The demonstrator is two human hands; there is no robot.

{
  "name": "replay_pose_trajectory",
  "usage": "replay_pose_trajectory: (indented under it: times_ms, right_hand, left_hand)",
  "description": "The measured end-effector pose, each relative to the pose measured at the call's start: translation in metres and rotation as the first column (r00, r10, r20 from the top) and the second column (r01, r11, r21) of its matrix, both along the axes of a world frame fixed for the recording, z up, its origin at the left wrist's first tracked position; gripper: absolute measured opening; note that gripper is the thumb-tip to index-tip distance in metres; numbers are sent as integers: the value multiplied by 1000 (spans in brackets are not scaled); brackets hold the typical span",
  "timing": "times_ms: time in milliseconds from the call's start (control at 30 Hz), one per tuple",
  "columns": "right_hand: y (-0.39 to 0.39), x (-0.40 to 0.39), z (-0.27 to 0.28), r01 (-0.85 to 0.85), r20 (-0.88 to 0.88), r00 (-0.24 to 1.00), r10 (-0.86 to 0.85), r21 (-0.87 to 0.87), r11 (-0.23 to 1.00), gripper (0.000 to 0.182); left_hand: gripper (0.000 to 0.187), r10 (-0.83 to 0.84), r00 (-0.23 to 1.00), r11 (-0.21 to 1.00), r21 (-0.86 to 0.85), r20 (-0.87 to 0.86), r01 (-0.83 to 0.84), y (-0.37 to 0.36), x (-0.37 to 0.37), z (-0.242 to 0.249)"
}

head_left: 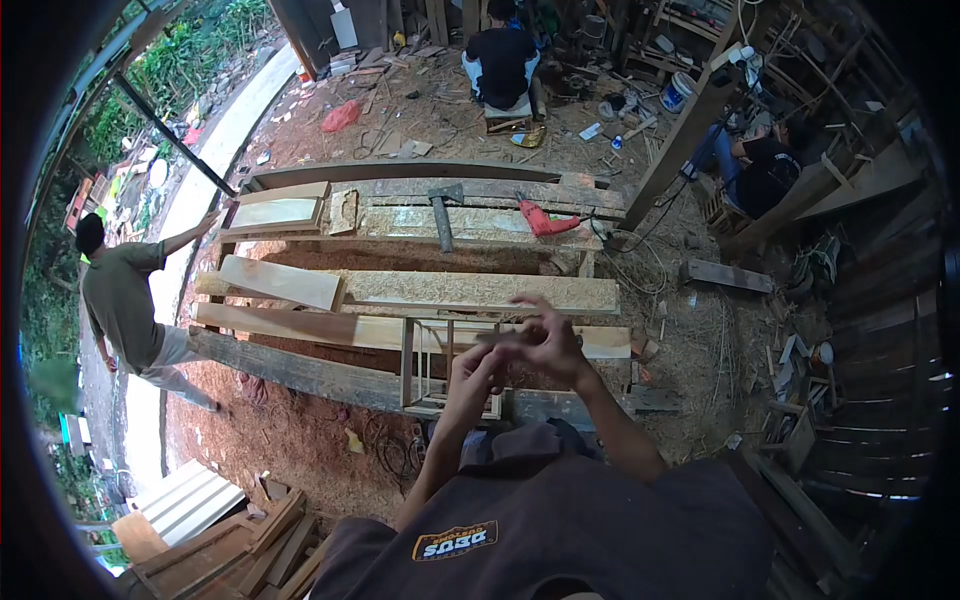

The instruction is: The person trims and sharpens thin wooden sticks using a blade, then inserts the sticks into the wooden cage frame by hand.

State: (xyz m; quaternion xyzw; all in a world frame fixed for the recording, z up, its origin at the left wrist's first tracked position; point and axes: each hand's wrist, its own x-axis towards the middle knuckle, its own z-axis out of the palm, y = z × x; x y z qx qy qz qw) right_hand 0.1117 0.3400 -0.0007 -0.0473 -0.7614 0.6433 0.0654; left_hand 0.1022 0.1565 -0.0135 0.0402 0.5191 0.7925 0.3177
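Note:
My left hand point(474, 374) is closed, its thumb and fingers pinched together in front of my chest. Close beside it, my right hand point(552, 348) also pinches, with one or two fingers raised. A small dark piece seems to lie between the two hands, too blurred to name. Just behind and below my left hand stands a light wooden frame point(407, 360) with thin slats, partly hidden by that hand. The frame rests at the near side of a low bench of long planks point(480, 290) strewn with shavings.
On the bench lie a hammer-like tool point(443, 215), a red power drill point(545, 218) and loose boards point(280, 280). A person point(125, 290) stands at the left, touching the bench. Two others sit farther back. A wooden post point(690, 125) rises at the right, with cables point(650, 270) near it.

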Motion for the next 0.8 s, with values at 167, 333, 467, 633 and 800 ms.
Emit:
replay_pose_trajectory:
  times_ms: [167, 333, 467, 633, 800]
  right_hand:
    - [-2, 0, -5, -86, 47, 995, 90, -82, 993, 62]
    - [3, -12, -50, 99, 20, 995, -97, -158, 983, 64]
    - [-23, 4, -23, -12, 109, 994, 29, -148, 989, 69]
    - [-68, 6, -20, -92, -8, 996, 92, -99, 991, 74]
    - [-74, -12, -36, 140, 52, 990, -134, -148, 979, 59]
  left_hand:
    - [32, 65, 995, 998, 6, 76, -66, -6, 2, -1]
    - [33, 48, 997, 999, 10, 62, -48, -18, 3, -3]
    - [35, 139, 980, 989, -77, 142, -129, -25, 2, -6]
    - [38, 40, 981, 999, -35, 191, -33, -48, -5, 8]
    - [37, -18, 984, 997, -72, 179, 31, -77, -23, 14]
